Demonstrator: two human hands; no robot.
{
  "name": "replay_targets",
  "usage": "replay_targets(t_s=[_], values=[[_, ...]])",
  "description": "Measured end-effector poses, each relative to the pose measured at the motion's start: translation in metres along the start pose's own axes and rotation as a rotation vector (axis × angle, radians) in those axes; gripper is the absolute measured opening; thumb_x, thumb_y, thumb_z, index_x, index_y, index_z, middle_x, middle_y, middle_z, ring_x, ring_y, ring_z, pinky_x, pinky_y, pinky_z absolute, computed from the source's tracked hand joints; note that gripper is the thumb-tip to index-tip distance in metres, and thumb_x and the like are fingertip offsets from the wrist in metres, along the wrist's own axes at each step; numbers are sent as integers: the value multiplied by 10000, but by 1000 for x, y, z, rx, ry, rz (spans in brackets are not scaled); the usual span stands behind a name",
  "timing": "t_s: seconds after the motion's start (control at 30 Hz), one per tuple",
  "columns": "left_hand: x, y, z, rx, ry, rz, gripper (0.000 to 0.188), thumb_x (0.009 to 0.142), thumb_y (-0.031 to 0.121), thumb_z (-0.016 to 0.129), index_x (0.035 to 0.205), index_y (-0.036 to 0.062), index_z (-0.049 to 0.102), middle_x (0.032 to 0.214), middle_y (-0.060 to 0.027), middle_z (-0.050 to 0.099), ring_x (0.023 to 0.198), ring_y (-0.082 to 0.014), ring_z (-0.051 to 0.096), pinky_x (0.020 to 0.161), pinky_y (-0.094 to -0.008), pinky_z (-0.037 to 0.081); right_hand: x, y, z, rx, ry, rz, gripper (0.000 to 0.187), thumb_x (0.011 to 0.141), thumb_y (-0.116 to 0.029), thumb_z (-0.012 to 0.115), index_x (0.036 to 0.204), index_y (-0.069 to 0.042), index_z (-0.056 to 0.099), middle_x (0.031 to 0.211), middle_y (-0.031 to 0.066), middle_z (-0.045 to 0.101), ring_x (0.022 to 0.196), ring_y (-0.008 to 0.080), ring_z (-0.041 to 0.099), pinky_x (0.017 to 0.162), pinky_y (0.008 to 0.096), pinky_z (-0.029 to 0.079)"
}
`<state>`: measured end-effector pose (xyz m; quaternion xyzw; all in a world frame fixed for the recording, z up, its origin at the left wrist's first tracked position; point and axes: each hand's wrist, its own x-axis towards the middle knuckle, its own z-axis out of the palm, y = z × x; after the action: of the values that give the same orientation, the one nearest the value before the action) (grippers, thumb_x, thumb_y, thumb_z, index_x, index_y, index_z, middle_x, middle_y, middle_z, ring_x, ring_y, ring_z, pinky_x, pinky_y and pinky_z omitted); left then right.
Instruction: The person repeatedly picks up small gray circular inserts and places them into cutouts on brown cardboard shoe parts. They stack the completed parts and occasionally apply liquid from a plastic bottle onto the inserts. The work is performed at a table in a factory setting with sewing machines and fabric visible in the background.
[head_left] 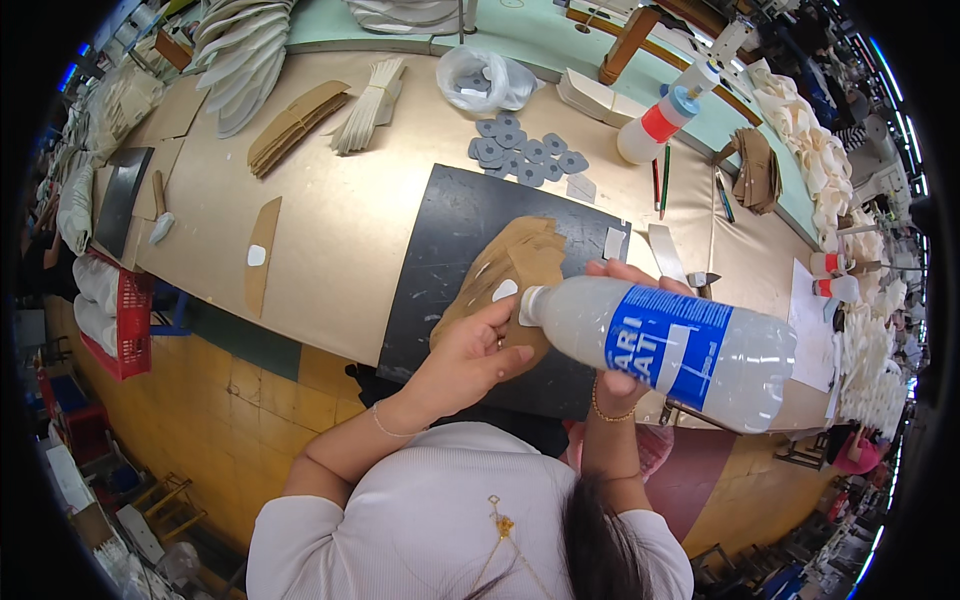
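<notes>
My right hand (632, 274) is wrapped round a clear plastic bottle (570, 325) with a blue label and whitish contents. The bottle is tilted, its narrow mouth low over a fanned stack of brown card-like pieces (500, 250). Much of that hand is hidden behind the bottle. My left hand (462, 360) rests at the near left side of the stack, fingers stretched and thumb apart. Close to its fingertips, a white oval patch (505, 290) lies on the brown pieces. Beneath the stack is a black board (415, 265).
Grey flat pieces (525, 150) lie beyond the board, near a plastic bag (475, 80). Bundled strips (370, 105) and brown bundles (297, 125) sit farther left. A red-banded bottle (655, 127) stands at the far right. One brown piece with a white patch (262, 260) lies left.
</notes>
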<state>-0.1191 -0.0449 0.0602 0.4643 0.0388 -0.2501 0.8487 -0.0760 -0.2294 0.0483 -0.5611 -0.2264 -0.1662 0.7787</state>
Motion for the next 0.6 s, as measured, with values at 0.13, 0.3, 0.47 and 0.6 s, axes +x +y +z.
replay_targets(t_s=[0.13, 0.3, 0.47, 0.6], values=[[-1, 4, -1, -6, 24, -12, 585, 939, -39, 608, 1478, -25, 379, 1367, -80, 559, 1204, -116, 560, 1005, -258, 468, 7, -14, -5, 18, -163, 21, 1083, 609, -360, 973, 1455, -88, 352, 1307, 268, 585, 1189, 397, 612, 990, 485, 518], [0, 6, 4, 28, -10, 66, 598, 946, -46, 589, 1493, -20, 349, 1365, -74, 548, 1197, -113, 560, 987, -243, 477, 9, 0, -2, 15, -128, -60, 1071, 580, -378, 979, 1436, -109, 394, 1313, 264, 584, 1203, 398, 606, 996, 484, 514], [-1, 6, 1, -41, -17, 33, 607, 951, -52, 573, 1506, -18, 329, 1361, -64, 548, 1206, -105, 548, 1001, -248, 462, 13, -16, -2, -19, -229, -8, 1063, 559, -360, 989, 1426, -115, 424, 1296, 268, 595, 1192, 388, 617, 989, 476, 523], [0, 5, -4, -39, -7, -19, 602, 938, -78, 557, 1498, -19, 346, 1360, -65, 551, 1222, -106, 541, 1042, -261, 437, 11, 0, -19, 37, -209, -31, 1056, 560, -334, 998, 1417, -90, 431, 1279, 271, 605, 1181, 382, 625, 977, 475, 532]])
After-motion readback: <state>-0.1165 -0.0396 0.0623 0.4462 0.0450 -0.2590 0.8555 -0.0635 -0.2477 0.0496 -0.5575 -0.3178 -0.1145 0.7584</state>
